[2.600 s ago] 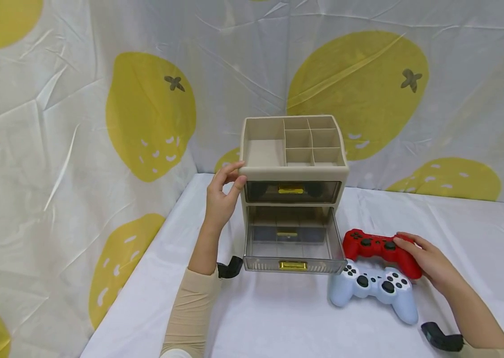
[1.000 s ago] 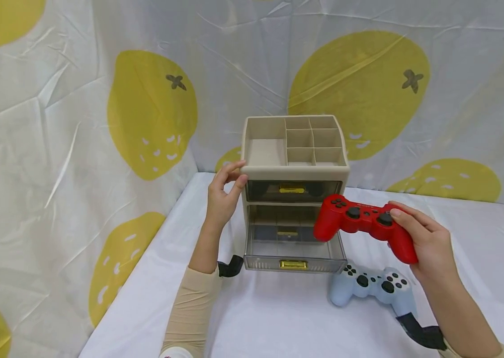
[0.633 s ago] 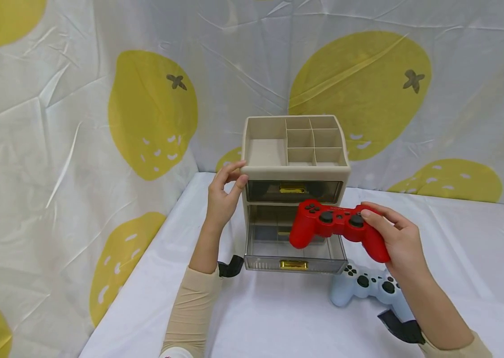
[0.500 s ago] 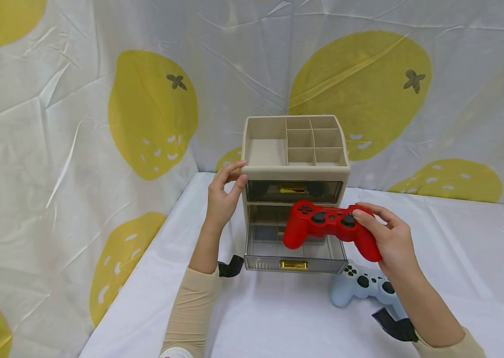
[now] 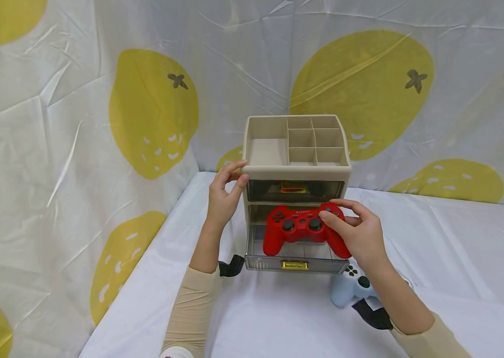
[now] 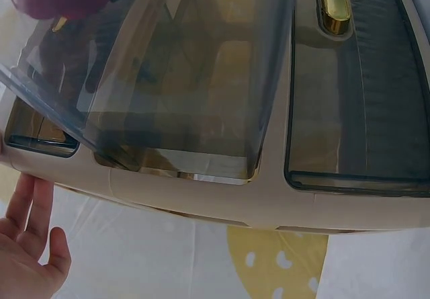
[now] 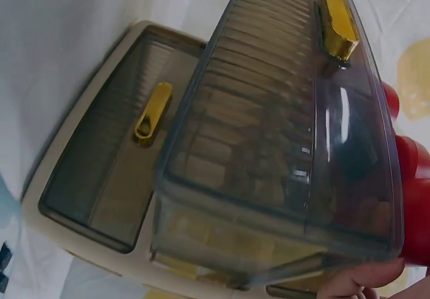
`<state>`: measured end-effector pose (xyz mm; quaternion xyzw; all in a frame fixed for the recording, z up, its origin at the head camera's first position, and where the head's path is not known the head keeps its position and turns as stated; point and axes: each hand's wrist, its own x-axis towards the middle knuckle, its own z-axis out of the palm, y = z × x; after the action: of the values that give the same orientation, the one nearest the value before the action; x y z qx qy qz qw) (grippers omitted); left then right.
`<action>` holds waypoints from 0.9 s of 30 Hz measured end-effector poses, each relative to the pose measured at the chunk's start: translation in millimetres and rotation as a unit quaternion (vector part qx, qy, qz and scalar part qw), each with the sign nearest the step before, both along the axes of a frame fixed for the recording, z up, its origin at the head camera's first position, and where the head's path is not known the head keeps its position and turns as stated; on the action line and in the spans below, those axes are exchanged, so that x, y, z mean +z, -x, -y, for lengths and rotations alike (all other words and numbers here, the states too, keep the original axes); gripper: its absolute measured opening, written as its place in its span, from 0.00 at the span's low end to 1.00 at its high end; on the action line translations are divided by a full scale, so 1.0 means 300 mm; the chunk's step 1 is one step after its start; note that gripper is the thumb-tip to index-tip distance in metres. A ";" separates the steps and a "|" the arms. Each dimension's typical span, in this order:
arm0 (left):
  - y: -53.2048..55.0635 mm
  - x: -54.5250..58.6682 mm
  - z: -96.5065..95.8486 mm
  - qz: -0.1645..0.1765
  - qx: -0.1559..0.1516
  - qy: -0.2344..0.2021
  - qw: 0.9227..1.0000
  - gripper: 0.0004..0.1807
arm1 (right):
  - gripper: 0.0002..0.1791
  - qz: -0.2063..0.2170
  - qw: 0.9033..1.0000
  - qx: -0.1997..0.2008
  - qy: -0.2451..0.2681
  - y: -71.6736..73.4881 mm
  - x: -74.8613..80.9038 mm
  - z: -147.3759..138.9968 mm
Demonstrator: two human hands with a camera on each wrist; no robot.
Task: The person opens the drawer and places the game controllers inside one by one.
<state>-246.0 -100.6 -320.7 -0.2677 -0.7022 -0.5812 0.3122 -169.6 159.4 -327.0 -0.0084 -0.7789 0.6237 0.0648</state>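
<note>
A beige desktop organizer (image 5: 296, 171) stands at the back, its middle clear drawer (image 5: 256, 262) pulled out by a gold handle side facing me. My right hand (image 5: 361, 236) pinches the right grip of a red game controller (image 5: 274, 233), thumb on top, and holds it over that drawer. In the right wrist view, the controller (image 7: 416, 205) shows beyond the drawer wall (image 7: 255, 151), partly cut off. My left hand (image 5: 225, 196) rests its fingertips against the organizer's upper left side. In the left wrist view those fingers (image 6: 41, 205) lie extended against the beige side, thumb apart.
A light blue game controller (image 5: 343, 291) lies on the white cloth right of the drawer, partly covered by my right forearm. The upper drawer (image 5: 265, 191) is closed. Beige compartments (image 5: 270, 151) top the organizer. A lemon-print cloth (image 5: 243, 64) hangs behind.
My right hand has picked up the red controller from beside the light blue one and carried it left over the pulled-out drawer. My left hand has stayed at the organizer's side.
</note>
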 end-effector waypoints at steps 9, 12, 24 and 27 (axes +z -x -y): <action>0.001 0.005 -0.007 -0.003 -0.002 0.000 1.000 0.16 | 0.26 -0.032 0.998 0.015 -0.061 0.014 -0.010 0.055; 0.002 0.004 -0.008 -0.003 -0.003 -0.001 1.000 0.16 | 0.27 -0.031 0.996 0.023 -0.079 0.011 -0.018 0.068; 0.003 0.000 -0.008 -0.004 0.004 0.000 1.000 0.16 | 0.29 -0.028 0.988 0.044 -0.147 0.029 -0.047 0.084; 0.004 -0.001 -0.007 -0.004 0.004 0.000 1.000 0.16 | 0.29 -0.032 0.984 0.053 -0.166 0.034 -0.048 0.084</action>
<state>-247.2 -98.4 -321.1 -0.2667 -0.7023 -0.5787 0.3173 -179.7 134.1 -341.3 0.0635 -0.8687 0.4879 0.0571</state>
